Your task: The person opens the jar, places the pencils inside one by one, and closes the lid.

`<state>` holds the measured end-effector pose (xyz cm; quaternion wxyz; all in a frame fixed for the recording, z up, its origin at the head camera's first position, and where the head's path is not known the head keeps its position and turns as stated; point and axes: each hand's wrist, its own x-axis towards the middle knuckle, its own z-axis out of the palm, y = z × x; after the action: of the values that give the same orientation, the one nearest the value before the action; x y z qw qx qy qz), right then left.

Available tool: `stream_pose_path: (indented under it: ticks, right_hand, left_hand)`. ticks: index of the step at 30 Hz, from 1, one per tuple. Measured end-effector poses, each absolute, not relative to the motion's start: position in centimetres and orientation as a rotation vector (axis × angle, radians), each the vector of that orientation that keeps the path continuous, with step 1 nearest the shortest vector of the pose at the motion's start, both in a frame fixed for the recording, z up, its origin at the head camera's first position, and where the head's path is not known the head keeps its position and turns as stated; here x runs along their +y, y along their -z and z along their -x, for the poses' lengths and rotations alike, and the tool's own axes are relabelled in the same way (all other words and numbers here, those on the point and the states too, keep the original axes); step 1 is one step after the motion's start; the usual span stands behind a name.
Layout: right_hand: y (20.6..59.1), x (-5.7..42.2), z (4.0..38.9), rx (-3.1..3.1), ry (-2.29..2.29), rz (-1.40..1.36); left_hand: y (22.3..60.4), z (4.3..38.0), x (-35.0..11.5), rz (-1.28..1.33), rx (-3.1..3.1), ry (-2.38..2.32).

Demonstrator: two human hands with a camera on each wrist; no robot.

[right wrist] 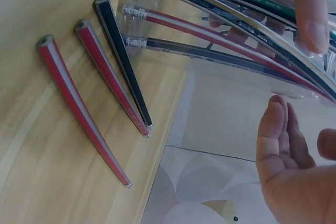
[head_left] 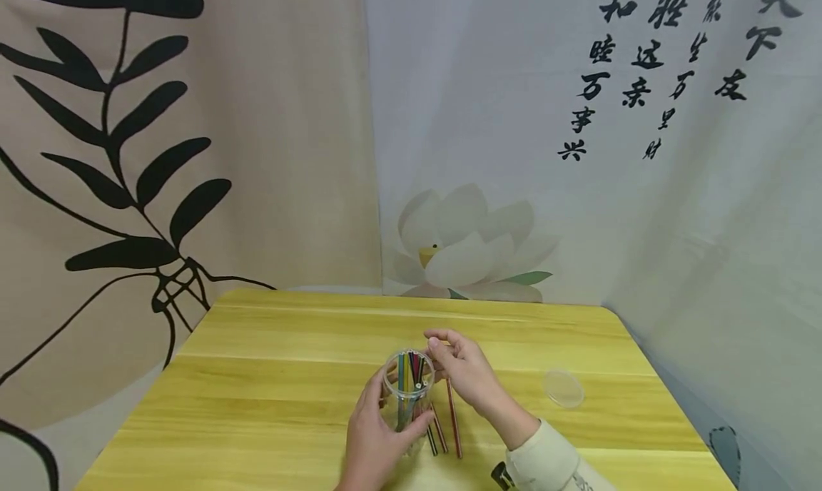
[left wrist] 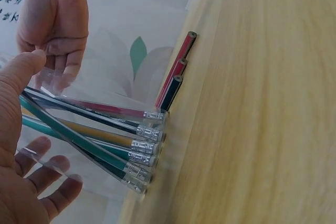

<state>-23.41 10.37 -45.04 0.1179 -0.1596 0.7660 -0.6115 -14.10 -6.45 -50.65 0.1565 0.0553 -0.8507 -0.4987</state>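
Observation:
My left hand (head_left: pixel 377 434) grips a clear plastic jar (head_left: pixel 409 394) round its side, thumb toward the front. Inside the jar several pencils (left wrist: pixel 105 135) in green, yellow, red and black stand with their eraser ends down. Beside the jar's rim is my right hand (head_left: pixel 472 373), fingers loosely bent with nothing between them. Two red pencils (right wrist: pixel 86 108) and a black pencil (right wrist: pixel 123 61) lie on the table just right of the jar, side by side.
A round clear lid (head_left: pixel 564 389) lies flat on the yellow wooden table (head_left: pixel 270 384), to the right of my right hand. Behind the table hang printed cloths (head_left: pixel 308 134) with a plant, a lotus and writing. A small dark object (head_left: pixel 501 475) shows by the right sleeve.

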Motion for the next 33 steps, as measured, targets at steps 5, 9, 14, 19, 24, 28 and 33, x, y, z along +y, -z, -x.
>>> stream_pose_path:
  ticks: [5,9,14,19,24,28,33]
  right_hand:
    - [45.0,10.3,23.3,2.296,1.68,0.502]
    - [45.4,10.3,23.2,2.321,1.602,0.557]
    - [45.3,10.5,23.1,2.286,1.623,0.608]
    - [44.3,10.8,23.1,2.263,1.618,0.682]
    - [43.0,11.2,22.7,2.281,1.539,0.756]
    - [41.7,11.2,22.1,2.335,1.453,0.83]
    - [40.7,10.8,21.4,2.424,1.398,0.833]
  left_hand:
    - [50.7,14.1,-6.4,-0.151,-2.424,1.426]
    - [50.7,14.1,-6.4,-0.151,-2.415,1.414]
    - [50.6,14.0,-6.4,-0.155,-2.418,1.411]
    - [50.7,14.0,-6.4,-0.14,-2.406,1.402]
    - [50.6,14.0,-6.5,-0.142,-2.41,1.426]
    - [50.5,14.0,-6.5,-0.156,-2.423,1.443]
    - [50.6,14.0,-6.5,-0.147,-2.433,1.432]
